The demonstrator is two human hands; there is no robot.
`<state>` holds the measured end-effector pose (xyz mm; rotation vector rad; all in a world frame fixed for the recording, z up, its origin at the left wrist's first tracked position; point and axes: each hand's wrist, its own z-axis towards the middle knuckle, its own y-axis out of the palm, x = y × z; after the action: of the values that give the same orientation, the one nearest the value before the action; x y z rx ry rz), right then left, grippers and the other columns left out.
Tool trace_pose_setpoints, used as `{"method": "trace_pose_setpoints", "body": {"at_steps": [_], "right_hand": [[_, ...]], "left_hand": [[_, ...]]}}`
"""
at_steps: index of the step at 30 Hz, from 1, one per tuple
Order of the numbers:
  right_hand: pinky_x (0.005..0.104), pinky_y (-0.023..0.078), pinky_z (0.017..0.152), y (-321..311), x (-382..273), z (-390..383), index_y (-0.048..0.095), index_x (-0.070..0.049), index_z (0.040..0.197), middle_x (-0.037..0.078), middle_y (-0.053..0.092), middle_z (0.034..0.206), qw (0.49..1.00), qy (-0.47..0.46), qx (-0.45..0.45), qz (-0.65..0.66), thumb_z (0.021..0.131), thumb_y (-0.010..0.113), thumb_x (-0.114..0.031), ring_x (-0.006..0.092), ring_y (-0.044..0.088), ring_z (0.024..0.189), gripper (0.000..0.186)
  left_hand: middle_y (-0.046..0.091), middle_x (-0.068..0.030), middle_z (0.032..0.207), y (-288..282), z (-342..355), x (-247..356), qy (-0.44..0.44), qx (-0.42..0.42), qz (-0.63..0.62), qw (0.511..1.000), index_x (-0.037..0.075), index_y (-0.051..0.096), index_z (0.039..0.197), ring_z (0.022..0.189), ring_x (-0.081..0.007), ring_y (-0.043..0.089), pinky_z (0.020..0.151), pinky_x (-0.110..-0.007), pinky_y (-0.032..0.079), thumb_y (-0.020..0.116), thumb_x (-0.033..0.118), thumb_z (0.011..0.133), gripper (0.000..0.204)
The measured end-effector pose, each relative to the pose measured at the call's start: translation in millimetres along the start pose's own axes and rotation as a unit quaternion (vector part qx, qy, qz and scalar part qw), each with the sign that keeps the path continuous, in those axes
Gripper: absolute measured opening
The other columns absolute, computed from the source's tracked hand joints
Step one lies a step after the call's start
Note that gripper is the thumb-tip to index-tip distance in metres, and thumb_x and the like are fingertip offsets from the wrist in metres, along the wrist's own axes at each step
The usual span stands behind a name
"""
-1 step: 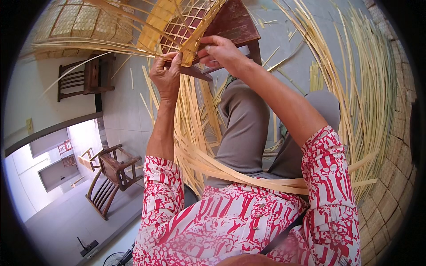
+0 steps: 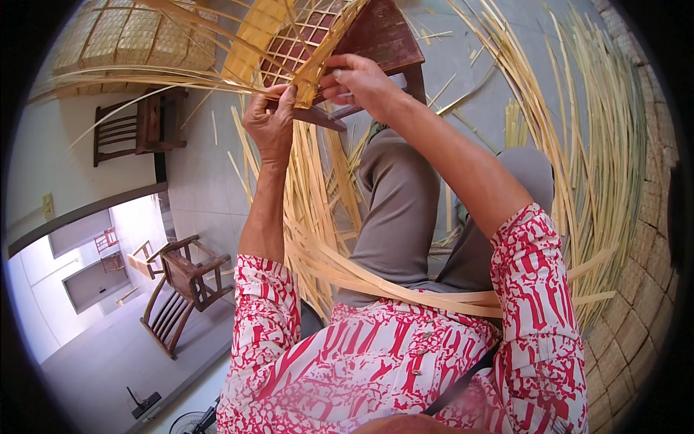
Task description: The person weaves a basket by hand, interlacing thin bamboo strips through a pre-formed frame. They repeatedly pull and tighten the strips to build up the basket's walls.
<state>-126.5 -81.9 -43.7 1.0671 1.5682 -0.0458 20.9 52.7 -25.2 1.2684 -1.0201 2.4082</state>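
My left hand (image 2: 270,129) is closed, thumb against fingers, on thin bamboo strips (image 2: 217,79) at the near corner of a piece of open lattice weaving (image 2: 300,43). The strips' loose ends fan out to the left. A broad yellow folded band (image 2: 312,78) edges the weaving's right side. Close beside that band is my right hand (image 2: 359,83), its fingers loosely bent and apart, the tips near the edge; nothing shows in them. Under the weaving stands a worn dark red wooden stool (image 2: 383,36).
Long split strips (image 2: 596,145) lie in a heap along the right, and more strips (image 2: 311,181) cover the floor beside my legs. Several strips (image 2: 390,289) cross my lap. A large woven basket (image 2: 144,40) stands far left, with wooden chairs (image 2: 181,275) below it.
My right hand has shifted very slightly up, its fingers a little changed. Loose strip ends at the left have moved slightly. My left hand keeps its place.
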Motion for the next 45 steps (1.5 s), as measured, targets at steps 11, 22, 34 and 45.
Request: {"method": "trace_pose_setpoints", "body": {"at_steps": [11,22,34,45], "right_hand": [[0.0325,0.063,0.069,17,-14,36,0.064,-0.002,0.109,0.011,0.073,0.094,0.993,-0.018,0.082,0.088,0.1,0.07,-0.028,0.0181,0.073,0.076,0.029],[0.0302,0.06,0.071,17,-13,36,0.064,-0.005,0.11,0.007,0.073,0.094,0.995,-0.014,0.07,0.068,0.099,0.072,-0.03,0.016,0.072,0.079,0.029],[0.0359,0.054,0.083,-2,-10,15,0.057,-0.004,0.125,0.005,0.065,0.098,0.966,0.006,0.05,0.252,0.094,0.052,0.001,0.0166,0.061,0.085,0.032],[0.0422,0.06,0.094,-7,-1,14,0.064,-0.003,0.105,0.012,0.07,0.104,0.927,-0.036,-0.103,0.358,0.101,0.053,-0.001,0.0228,0.07,0.099,0.012]], "left_hand": [[0.069,-0.0012,0.084,8,-7,23,0.014,0.017,0.046,0.999,0.001,0.076,0.095,0.073,-0.0069,0.062,0.066,-0.024,0.05,0.078,0.006,0.091,0.006],[0.069,-0.0016,0.083,0,-6,20,0.029,0.01,0.032,0.999,0.002,0.074,0.097,0.072,-0.0071,0.062,0.066,-0.024,0.05,0.079,0.007,0.091,0.009],[0.068,-0.0026,0.086,-2,-6,22,0.017,0.015,0.016,1.0,0.001,0.076,0.094,0.072,-0.0084,0.066,0.062,-0.024,0.053,0.08,0.006,0.089,0.008],[0.068,-0.0009,0.092,-9,-7,21,-0.008,-0.03,-0.1,0.994,0.0,0.075,0.096,0.076,-0.0074,0.064,0.066,-0.024,0.051,0.078,0.009,0.093,0.01]]}}
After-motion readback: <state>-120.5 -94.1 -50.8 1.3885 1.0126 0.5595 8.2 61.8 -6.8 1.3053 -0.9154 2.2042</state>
